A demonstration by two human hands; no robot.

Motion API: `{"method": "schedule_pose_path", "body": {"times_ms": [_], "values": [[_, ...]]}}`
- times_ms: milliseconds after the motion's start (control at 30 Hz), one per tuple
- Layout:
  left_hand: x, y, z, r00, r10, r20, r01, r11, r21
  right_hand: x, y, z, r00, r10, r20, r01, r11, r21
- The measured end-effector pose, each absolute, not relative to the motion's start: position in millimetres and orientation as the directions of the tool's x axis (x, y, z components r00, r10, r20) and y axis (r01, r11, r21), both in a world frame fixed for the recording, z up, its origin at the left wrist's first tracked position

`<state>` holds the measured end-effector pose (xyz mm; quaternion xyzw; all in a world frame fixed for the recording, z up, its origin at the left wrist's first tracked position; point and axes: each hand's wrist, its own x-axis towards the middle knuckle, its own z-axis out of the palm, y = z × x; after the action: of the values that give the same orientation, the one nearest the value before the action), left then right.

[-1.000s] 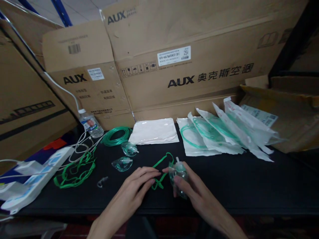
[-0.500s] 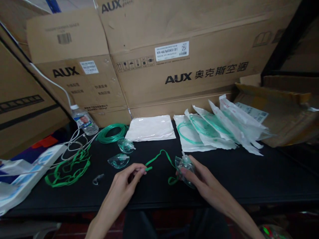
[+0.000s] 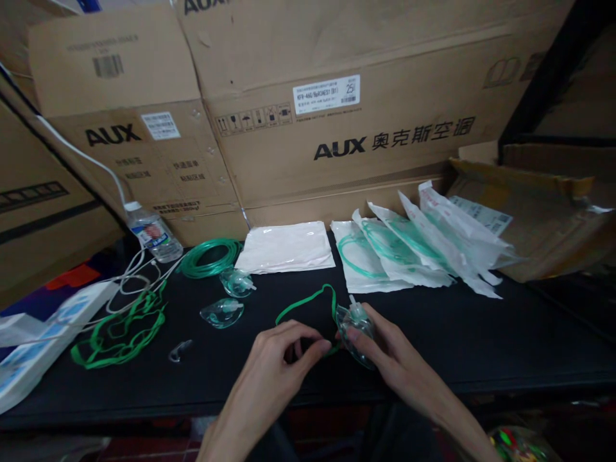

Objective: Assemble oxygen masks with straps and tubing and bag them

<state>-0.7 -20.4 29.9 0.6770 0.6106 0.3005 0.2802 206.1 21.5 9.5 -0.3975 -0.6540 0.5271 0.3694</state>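
My right hand point(image 3: 380, 350) is closed around a clear oxygen mask point(image 3: 355, 330), its pale connector pointing up. A green elastic strap point(image 3: 308, 298) runs from the mask's edge, arches over the table and passes behind my left hand point(image 3: 293, 353). The left thumb and fingers are pinched close beside the mask, with green strap showing at their tips. Two more clear masks lie to the left, the nearer mask point(image 3: 222, 313) in front of the farther mask point(image 3: 237, 282). A small clear elbow-shaped piece point(image 3: 179, 351) rests farther left.
Loose green straps point(image 3: 120, 330) lie at left near a white power strip point(image 3: 52, 343) and cables. A coil of green tubing point(image 3: 209, 258), a water bottle point(image 3: 154, 234), white bags point(image 3: 286, 247) and packed tubing sets point(image 3: 363, 260) line the back, before large cartons point(image 3: 269, 167).
My left hand has moved right, bringing its pinched fingers next to the mask. The right hand still holds the mask. The view has shifted slightly.
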Motion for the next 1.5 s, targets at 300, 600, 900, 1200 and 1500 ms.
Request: {"method": "schedule_pose_path", "body": {"times_ms": [300,600,900,1200,1500], "values": [[-3.3,-8.3,16.6,0.114,0.986,-0.122,0.428,0.062,0.901,207.8,22.9,1.4,-0.457,0.888,0.053,0.082,0.101,-0.992],[12.0,-0.3,7.1,0.106,0.994,-0.023,0.115,0.010,0.993,205.6,26.7,2.6,-0.516,0.856,0.031,-0.133,-0.045,-0.990],[12.4,-7.3,3.4,0.090,0.991,0.095,0.214,-0.113,0.970,206.8,25.6,4.6,-0.505,0.863,0.018,-0.090,-0.032,-0.995],[10.4,-7.1,-1.6,0.069,0.987,0.147,0.241,-0.160,0.957,206.4,26.5,1.2,-0.493,0.870,0.013,0.008,0.019,-1.000],[12.7,-8.0,-4.8,-0.026,0.998,0.057,0.061,-0.056,0.997,205.8,26.0,0.1,-0.534,0.843,-0.064,0.025,-0.060,-0.998]]}}
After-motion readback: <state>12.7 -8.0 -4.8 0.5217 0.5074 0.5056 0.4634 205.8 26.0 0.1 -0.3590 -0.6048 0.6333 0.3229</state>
